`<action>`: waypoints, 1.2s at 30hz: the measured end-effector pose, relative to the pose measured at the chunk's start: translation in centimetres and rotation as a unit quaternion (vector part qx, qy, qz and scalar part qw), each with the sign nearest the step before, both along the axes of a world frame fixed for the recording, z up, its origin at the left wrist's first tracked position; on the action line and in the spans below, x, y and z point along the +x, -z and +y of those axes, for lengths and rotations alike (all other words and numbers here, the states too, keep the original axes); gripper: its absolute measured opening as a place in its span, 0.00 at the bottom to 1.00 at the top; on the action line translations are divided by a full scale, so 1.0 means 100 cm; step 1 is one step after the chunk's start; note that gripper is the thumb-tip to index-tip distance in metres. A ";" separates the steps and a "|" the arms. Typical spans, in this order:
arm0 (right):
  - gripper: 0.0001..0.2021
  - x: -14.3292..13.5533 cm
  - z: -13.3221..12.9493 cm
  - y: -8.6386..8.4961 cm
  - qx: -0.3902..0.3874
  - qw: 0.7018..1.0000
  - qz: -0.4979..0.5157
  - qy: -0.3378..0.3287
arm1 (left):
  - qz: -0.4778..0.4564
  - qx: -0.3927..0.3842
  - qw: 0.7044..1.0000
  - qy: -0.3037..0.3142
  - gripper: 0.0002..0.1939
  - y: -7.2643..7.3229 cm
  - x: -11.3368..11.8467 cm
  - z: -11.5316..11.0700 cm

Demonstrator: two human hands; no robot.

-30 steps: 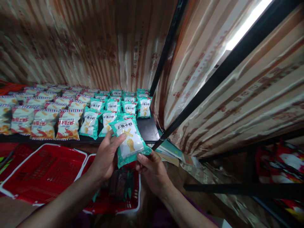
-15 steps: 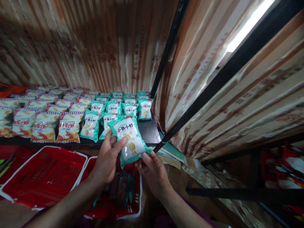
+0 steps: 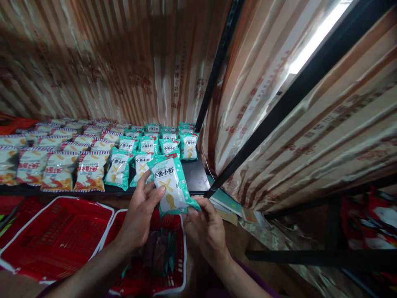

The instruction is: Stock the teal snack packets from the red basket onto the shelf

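Note:
Between my two hands is a teal and white snack bag (image 3: 171, 186), tilted, its printed front towards me. My left hand (image 3: 141, 209) grips its left side, thumb across the front. My right hand (image 3: 207, 227) pinches the lower right corner between thumb and fingers. Just behind it, rows of matching teal snack bags (image 3: 148, 145) stand on a black shelf (image 3: 197, 176). Below my hands, a red basket (image 3: 182, 265) holds several dark and teal packets (image 3: 159, 250).
White and orange snack bags (image 3: 91, 170) fill the shelf's left part. A second red basket (image 3: 58, 236) lies left. A slanting black post (image 3: 248, 151) rises at the right, before striped curtains (image 3: 139, 62). Papers (image 3: 228, 205) lie beneath the shelf corner, and red packages (image 3: 372, 219) sit far right.
The held bag has turned slightly more upright and shifted a little right. My right hand's fingers have closed tighter on its corner. The view has tipped slightly, so the shelf sits lower.

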State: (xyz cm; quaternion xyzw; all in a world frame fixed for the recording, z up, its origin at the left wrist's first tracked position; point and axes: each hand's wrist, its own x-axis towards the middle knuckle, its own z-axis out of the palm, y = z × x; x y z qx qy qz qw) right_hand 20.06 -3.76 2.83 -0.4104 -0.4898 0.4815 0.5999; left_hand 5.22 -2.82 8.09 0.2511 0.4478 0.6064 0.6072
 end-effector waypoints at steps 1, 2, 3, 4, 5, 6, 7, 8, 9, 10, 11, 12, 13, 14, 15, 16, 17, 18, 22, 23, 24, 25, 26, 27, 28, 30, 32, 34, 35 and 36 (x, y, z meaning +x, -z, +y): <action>0.02 0.001 -0.001 -0.003 0.038 0.999 -0.031 0.007 | 0.007 -0.006 1.000 -0.001 0.37 0.000 0.000 0.000; 0.01 0.002 -0.001 -0.005 0.072 0.995 -0.061 0.014 | 0.014 -0.011 1.000 -0.002 0.37 0.000 0.000 0.000; 0.02 0.002 -0.002 -0.007 0.103 0.990 -0.091 0.022 | 0.021 -0.012 1.000 -0.003 0.37 0.001 0.000 -0.001; 0.04 0.003 -0.002 -0.008 0.131 0.984 -0.121 0.028 | 0.028 -0.010 1.000 -0.003 0.37 0.001 0.000 -0.001; 0.05 0.004 -0.002 -0.009 0.157 0.976 -0.148 0.033 | 0.036 -0.005 0.999 -0.004 0.37 0.001 0.000 -0.001; 0.06 0.005 -0.002 -0.009 0.183 0.967 -0.173 0.038 | 0.047 -0.001 0.999 -0.008 0.36 0.001 0.000 -0.001; 0.07 0.006 -0.003 -0.009 0.208 0.957 -0.197 0.045 | 0.062 0.002 0.998 -0.013 0.35 0.001 0.000 -0.002; 0.07 0.006 -0.003 -0.009 0.232 0.946 -0.220 0.052 | 0.080 0.009 0.997 -0.017 0.34 0.001 0.000 -0.002; 0.08 0.007 -0.003 -0.009 0.253 0.934 -0.243 0.062 | 0.100 0.019 0.995 -0.019 0.31 0.002 0.000 -0.002; 0.09 0.007 -0.004 -0.008 0.270 0.923 -0.266 0.072 | 0.119 0.030 0.992 -0.016 0.28 0.002 0.000 -0.002; 0.09 0.007 -0.005 -0.008 0.285 0.911 -0.287 0.078 | 0.134 0.042 0.990 -0.011 0.24 0.002 0.000 -0.002; 0.09 0.007 -0.005 -0.008 0.299 0.900 -0.306 0.083 | 0.142 0.050 0.989 -0.003 0.22 0.003 0.000 -0.002; 0.09 0.007 -0.006 -0.008 0.312 0.890 -0.321 0.086 | 0.143 0.054 0.988 0.005 0.20 0.003 0.000 -0.002; 0.10 0.007 -0.007 -0.008 0.325 0.880 -0.335 0.090 | 0.135 0.052 0.989 0.013 0.19 0.003 -0.001 -0.002; 0.10 0.007 -0.007 -0.008 0.338 0.869 -0.350 0.094 | 0.120 0.048 0.991 0.020 0.19 0.004 -0.001 -0.003; 0.10 0.007 -0.007 -0.007 0.351 0.856 -0.367 0.099 | 0.100 0.044 0.994 0.027 0.20 0.004 -0.002 -0.003; 0.09 0.007 -0.007 -0.007 0.364 0.841 -0.386 0.104 | 0.077 0.042 0.996 0.033 0.21 0.005 -0.002 -0.004; 0.09 0.007 -0.007 -0.006 0.376 0.826 -0.406 0.107 | 0.056 0.042 0.997 0.038 0.22 0.006 -0.002 -0.005; 0.08 0.008 -0.004 0.000 0.416 0.791 -0.440 0.084 | 0.034 0.039 0.998 0.043 0.30 0.007 0.002 -0.008; 0.09 0.007 -0.003 0.001 0.422 0.790 -0.439 0.072 | 0.037 0.036 0.998 0.044 0.32 0.007 0.004 -0.009; 0.11 0.007 -0.003 0.003 0.429 0.788 -0.437 0.060 | 0.038 0.033 0.998 0.045 0.32 0.007 0.006 -0.009; 0.12 0.006 -0.004 0.004 0.437 0.785 -0.437 0.047 | 0.034 0.033 0.998 0.049 0.32 0.007 0.007 -0.010; 0.12 0.006 -0.005 0.005 0.444 0.781 -0.438 0.036 | 0.028 0.035 0.997 0.056 0.31 0.007 0.008 -0.010; 0.12 0.005 -0.005 0.006 0.450 0.776 -0.440 0.026 | 0.019 0.034 0.997 0.065 0.30 0.007 0.009 -0.010; 0.12 0.004 -0.006 0.006 0.455 0.772 -0.442 0.017 | 0.012 0.033 0.997 0.072 0.28 0.007 0.009 -0.010; 0.12 0.002 -0.008 0.006 0.461 0.767 -0.446 0.005 | 0.011 0.025 0.997 0.075 0.25 0.009 0.008 -0.009; 0.12 0.000 -0.009 0.006 0.463 0.766 -0.445 -0.002 | 0.019 0.017 0.998 0.064 0.21 0.010 0.007 -0.008; 0.12 -0.001 -0.009 0.006 0.462 0.768 -0.444 -0.007 | 0.024 0.007 0.998 0.051 0.19 0.011 0.006 -0.007; 0.12 -0.001 -0.009 0.006 0.459 0.770 -0.443 -0.009 | 0.024 0.001 0.999 0.046 0.19 0.011 0.006 -0.007; 0.12 -0.002 -0.009 0.005 0.457 0.770 -0.444 -0.014 | 0.026 -0.005 0.999 0.040 0.18 0.011 0.006 -0.006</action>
